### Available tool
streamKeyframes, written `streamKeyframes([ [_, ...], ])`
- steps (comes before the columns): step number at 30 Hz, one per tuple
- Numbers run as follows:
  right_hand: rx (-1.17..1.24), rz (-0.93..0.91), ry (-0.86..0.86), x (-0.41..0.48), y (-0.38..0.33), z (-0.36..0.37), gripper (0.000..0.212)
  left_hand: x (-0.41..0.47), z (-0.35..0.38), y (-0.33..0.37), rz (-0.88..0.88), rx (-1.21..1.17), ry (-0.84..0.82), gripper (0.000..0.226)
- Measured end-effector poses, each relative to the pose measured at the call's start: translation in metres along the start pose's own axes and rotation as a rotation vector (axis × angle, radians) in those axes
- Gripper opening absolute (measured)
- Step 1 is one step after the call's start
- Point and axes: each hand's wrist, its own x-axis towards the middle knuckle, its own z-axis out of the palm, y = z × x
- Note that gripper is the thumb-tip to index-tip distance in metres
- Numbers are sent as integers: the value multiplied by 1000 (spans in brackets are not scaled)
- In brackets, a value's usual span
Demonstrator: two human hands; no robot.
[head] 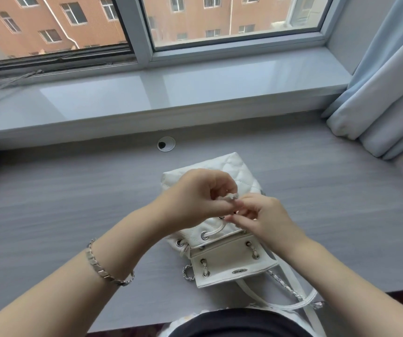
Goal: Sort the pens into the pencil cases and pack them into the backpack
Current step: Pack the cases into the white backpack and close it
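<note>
White backpack lies flat on the grey desk, flap open toward the person. Left hand and right hand meet above its mouth, fingers of both pinched on the drawstring

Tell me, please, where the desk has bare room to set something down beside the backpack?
Bare desk lies left of the backpack, and right of it towards the curtain. The middle is crowded: both hands, left and right, work its drawstring.

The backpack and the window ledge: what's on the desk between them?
Only a round cable hole sits between the white backpack and the window ledge; the head view shows bare desk otherwise.
</note>
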Motion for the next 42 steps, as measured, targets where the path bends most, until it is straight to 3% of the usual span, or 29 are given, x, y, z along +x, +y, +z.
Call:
streamKeyframes([
  [3, -39, 99, -58, -3, 4, 0, 40, 6, 8, 5, 3, 89, -80, 32],
  [7, -70, 219, -90, -6, 9, 3, 28, 13, 23, 9, -41, 71, -149, 15],
  [13, -94, 302, -92, -8, 18, 12, 44, 14, 32, 1, -104, 32, -159, 17],
  [15, -15, 323, -110, -7, 21, 12, 24, 13, 24, -2, -110, 30, -102, 22],
  [17, 124, 387, -68, -2, 25, 12, 11, 14, 10, -14, -128, 13, 57, 29],
  [20, 172, 406, -34, 4, 24, 12, 12, 12, -7, -50, -305, -33, 336, 30],
  [22, 167, 413, -15, 6, 22, 15, 14, 5, -5, -69, -403, 181, 357, 24],
  [25, -130, 348, 29, 7, 23, 21, 12, -2, 14, -79, -202, 516, 398, 39],
  [27, -329, 271, 52, 6, 23, 25, 12, -3, 25, -74, -36, 534, 355, 47],
  [30, -278, 248, 83, 5, 25, 28, 22, -2, 34, -74, 4, 540, 112, 57],
  [33, -107, 320, 98, 6, 26, 25, 36, 4, 39, -80, -42, 480, 52, 39],
  [36, 59, 283, -95, -1, 19, 6, 25, 15, 35, -75, -91, 513, 34, 27],
  [37, 17, 222, -239, -7, 18, -2, 24, 17, 33, -74, -111, 511, 15, 26],
  [39, -254, 87, -515, -22, 18, -10, 40, 20, 28, -73, -140, 474, -12, 27],
  [40, -414, -18, -552, -29, 20, -9, 44, 20, 27, -72, -154, 452, -15, 27],
  [42, -559, -232, -417, -41, 35, -2, 27, 20, 26, -74, -168, 424, -12, 23],
])
